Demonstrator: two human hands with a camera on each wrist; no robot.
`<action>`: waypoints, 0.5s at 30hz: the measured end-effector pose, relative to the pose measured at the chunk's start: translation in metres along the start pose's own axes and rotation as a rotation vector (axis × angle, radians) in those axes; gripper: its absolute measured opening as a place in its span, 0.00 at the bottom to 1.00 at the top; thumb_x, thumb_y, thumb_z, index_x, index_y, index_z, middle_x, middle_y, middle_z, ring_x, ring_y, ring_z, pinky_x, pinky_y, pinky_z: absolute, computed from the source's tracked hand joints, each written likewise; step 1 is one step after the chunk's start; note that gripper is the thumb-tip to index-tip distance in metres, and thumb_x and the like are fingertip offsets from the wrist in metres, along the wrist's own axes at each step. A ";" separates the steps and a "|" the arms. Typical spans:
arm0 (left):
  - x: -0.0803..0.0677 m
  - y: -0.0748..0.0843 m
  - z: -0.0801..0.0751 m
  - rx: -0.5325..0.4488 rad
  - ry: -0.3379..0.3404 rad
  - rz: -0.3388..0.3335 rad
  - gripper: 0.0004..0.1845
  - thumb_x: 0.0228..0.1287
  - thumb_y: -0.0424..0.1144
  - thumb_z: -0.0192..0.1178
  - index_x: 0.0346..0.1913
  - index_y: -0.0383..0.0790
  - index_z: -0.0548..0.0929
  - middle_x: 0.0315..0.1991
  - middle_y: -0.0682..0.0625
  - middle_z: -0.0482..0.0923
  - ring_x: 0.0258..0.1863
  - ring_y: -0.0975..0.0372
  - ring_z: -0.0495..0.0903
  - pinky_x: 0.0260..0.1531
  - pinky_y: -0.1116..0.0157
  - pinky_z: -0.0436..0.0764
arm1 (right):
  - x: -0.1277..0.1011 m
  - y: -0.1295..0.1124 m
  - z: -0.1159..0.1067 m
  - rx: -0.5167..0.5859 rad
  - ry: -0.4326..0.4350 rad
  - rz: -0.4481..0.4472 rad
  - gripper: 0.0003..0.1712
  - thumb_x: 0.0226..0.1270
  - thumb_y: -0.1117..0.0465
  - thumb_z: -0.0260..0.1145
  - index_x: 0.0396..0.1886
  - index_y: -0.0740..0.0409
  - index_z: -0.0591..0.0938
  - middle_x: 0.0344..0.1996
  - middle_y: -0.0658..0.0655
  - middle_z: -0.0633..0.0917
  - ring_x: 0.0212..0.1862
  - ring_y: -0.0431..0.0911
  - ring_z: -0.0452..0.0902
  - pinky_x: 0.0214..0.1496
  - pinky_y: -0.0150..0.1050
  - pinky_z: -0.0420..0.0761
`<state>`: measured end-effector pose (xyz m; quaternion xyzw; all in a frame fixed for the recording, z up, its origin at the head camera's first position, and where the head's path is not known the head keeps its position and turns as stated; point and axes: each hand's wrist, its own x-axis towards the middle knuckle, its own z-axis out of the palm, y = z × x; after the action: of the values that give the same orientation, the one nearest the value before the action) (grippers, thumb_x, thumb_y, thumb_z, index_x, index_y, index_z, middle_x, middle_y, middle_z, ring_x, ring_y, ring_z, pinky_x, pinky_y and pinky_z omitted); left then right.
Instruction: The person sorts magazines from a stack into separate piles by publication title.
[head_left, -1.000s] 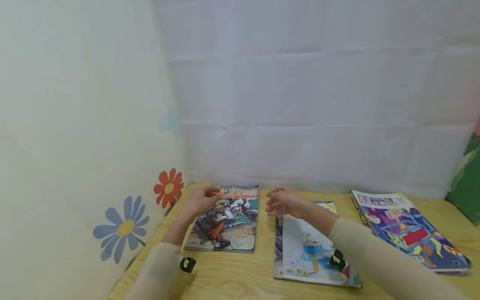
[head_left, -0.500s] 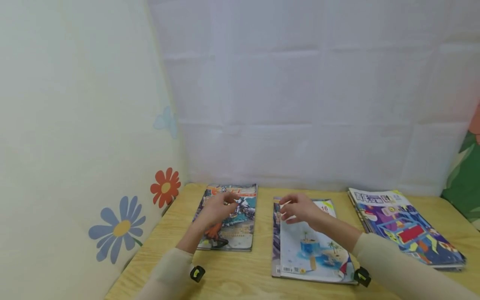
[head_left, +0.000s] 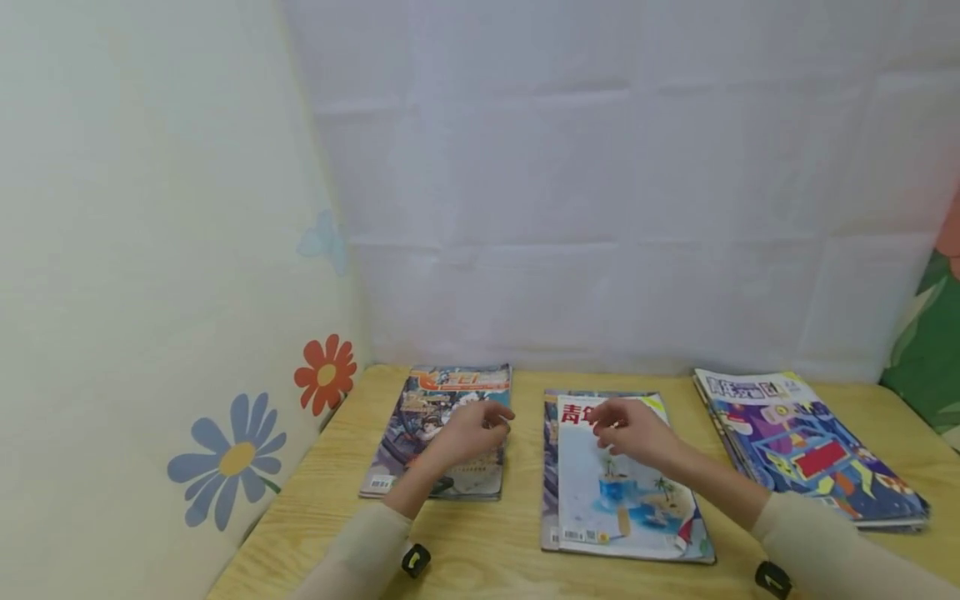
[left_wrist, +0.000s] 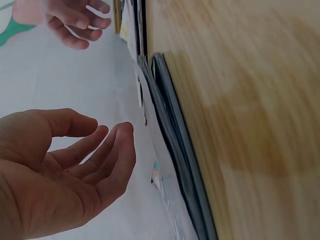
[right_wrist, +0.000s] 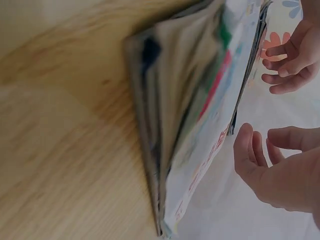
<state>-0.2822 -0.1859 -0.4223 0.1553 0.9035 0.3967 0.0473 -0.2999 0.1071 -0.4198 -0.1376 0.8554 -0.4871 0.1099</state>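
Note:
In the head view my left hand hovers over the right part of a comic-style magazine stack on the left. Its fingers are relaxed and hold nothing; the left wrist view shows the hand apart from the magazines' edges. My right hand hangs above the middle magazines, loosely curved and holding nothing. The top one there is a white magazine with a blue island picture, lying askew on a darker magazine. In the right wrist view a gap separates the hand from the cover.
A third stack of magazines, with a purple and blue cover, lies at the right of the wooden table. White cloth hangs behind. A wall with flower decals stands along the left edge.
My left hand has moved right across the left magazine stack. My right hand has shifted right and slightly down, from the middle stack's left edge to over the white cover. The magazines stay put.

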 end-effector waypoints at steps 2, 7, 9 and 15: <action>0.002 0.003 0.005 -0.039 -0.015 -0.011 0.18 0.72 0.34 0.57 0.61 0.32 0.81 0.47 0.44 0.83 0.38 0.57 0.83 0.33 0.59 0.83 | -0.003 0.005 -0.005 -0.037 0.003 -0.015 0.13 0.69 0.70 0.65 0.52 0.66 0.83 0.40 0.59 0.84 0.39 0.49 0.81 0.40 0.44 0.86; 0.008 0.010 0.018 -0.136 -0.024 -0.059 0.18 0.72 0.33 0.56 0.61 0.31 0.80 0.47 0.41 0.83 0.32 0.52 0.84 0.29 0.59 0.84 | -0.009 0.016 -0.021 -0.138 0.023 -0.074 0.13 0.68 0.70 0.67 0.51 0.65 0.84 0.40 0.56 0.84 0.42 0.48 0.80 0.43 0.45 0.84; 0.011 0.012 0.023 -0.141 -0.017 -0.055 0.17 0.71 0.33 0.57 0.59 0.31 0.81 0.45 0.42 0.83 0.31 0.52 0.84 0.28 0.60 0.84 | -0.012 0.020 -0.028 -0.182 0.038 -0.095 0.13 0.67 0.70 0.67 0.51 0.65 0.84 0.40 0.56 0.84 0.42 0.49 0.81 0.45 0.47 0.83; 0.016 0.019 0.034 -0.099 -0.021 -0.030 0.15 0.71 0.33 0.58 0.56 0.32 0.83 0.42 0.46 0.83 0.33 0.55 0.83 0.27 0.61 0.83 | -0.017 0.033 -0.045 -0.318 0.055 -0.066 0.13 0.65 0.70 0.67 0.49 0.67 0.82 0.40 0.58 0.82 0.43 0.52 0.79 0.43 0.49 0.83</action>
<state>-0.2856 -0.1445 -0.4312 0.1433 0.8844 0.4384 0.0705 -0.3029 0.1652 -0.4250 -0.1681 0.9194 -0.3525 0.0471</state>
